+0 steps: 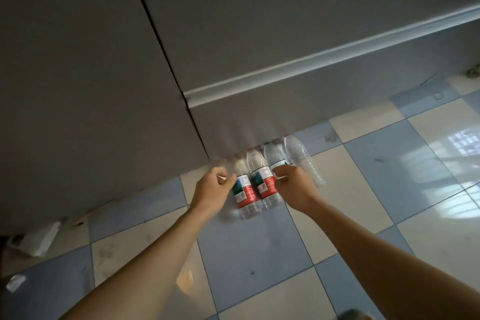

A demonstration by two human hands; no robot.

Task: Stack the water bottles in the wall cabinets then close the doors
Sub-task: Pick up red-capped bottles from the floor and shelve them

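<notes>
Fingers of the left hand (211,189) curl in, pinching something thin beside the leftmost bottle; what exactly, cannot tell. Fingers of the right hand (292,184) curl over a labelled bottle in the row of water bottles (255,187). Bottles lie side by side on the checkered floor (259,254), caps against the grey cabinet (233,34), doors closed.

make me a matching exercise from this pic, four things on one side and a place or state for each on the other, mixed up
1. left hand
2. right hand
3. unlabelled bottle
4. cabinet door

a. lying rightmost in the row on the floor
b. closed
c. at the row's left end, fingers curled
d. over the green-labelled bottle

Pairs: 1-c, 2-d, 3-a, 4-b
</notes>
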